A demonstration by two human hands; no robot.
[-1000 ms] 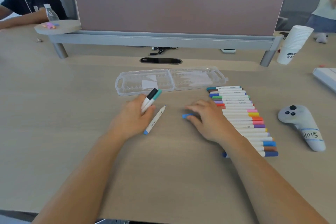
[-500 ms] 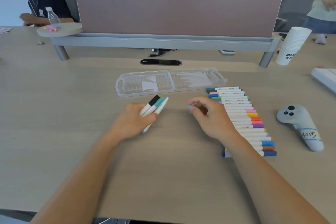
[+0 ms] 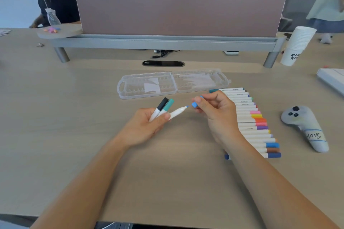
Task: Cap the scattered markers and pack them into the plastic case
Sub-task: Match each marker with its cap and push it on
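My left hand (image 3: 149, 124) grips three markers above the table: a black-capped marker (image 3: 160, 108), a teal-capped marker (image 3: 167, 107) and an uncapped white marker (image 3: 177, 112) whose blue tip points right. My right hand (image 3: 216, 111) pinches a light blue cap (image 3: 194, 104) a short gap from that tip. The clear plastic case (image 3: 173, 83) lies open and flat just beyond both hands. A row of several capped markers (image 3: 255, 122) lies side by side on the table, partly hidden under my right hand and forearm.
A grey controller labelled H015 (image 3: 305, 126) lies right of the marker row. A stack of white paper cups (image 3: 297, 44) and a white box (image 3: 333, 80) stand at the far right. A pink desk divider (image 3: 182, 7) spans the back. Other people sit and stand beyond it.
My left hand picked up the uncapped marker from the table and lifted it with the other two. My right hand lifted the blue cap off the table and brought it toward the tip.
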